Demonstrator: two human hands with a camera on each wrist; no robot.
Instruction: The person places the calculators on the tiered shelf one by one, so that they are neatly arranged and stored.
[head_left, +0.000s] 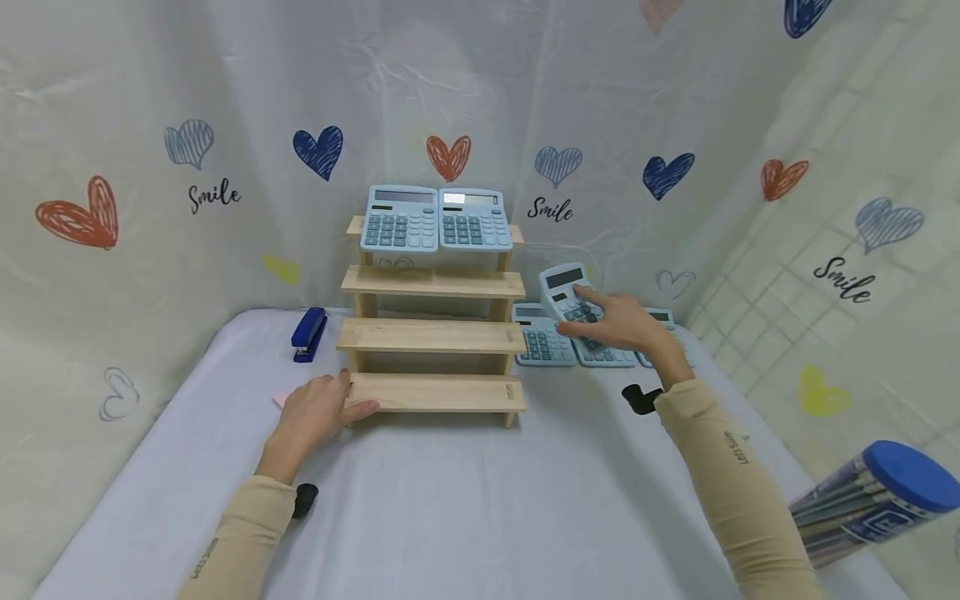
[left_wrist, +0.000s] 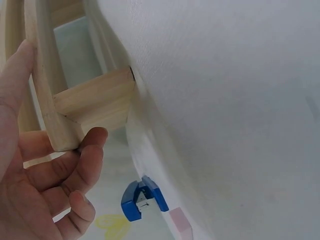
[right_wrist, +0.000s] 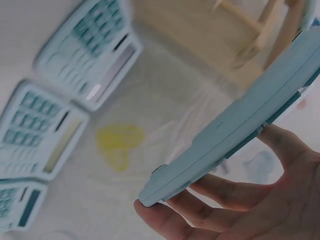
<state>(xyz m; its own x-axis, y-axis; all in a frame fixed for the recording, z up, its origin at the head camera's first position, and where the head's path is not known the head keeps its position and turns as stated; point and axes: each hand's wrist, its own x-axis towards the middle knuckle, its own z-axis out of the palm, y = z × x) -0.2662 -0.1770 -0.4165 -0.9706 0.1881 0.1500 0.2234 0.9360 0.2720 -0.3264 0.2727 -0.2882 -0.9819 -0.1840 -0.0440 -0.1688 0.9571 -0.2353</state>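
My left hand grips the left end of the lowest board of a four-tier wooden display rack. In the left wrist view its thumb lies along the board's edge while the fingers curl round the end. My right hand holds a light blue calculator by its sides, tilted and raised to the right of the rack. Behind and below that one, a row of three more calculators lies partly hidden. Two calculators lean side by side on the top tier.
A blue stapler and a pink piece lie left of the rack. At the right front stands a clear tub of pencils with a blue lid. A curtain printed with hearts hangs behind the white-covered table.
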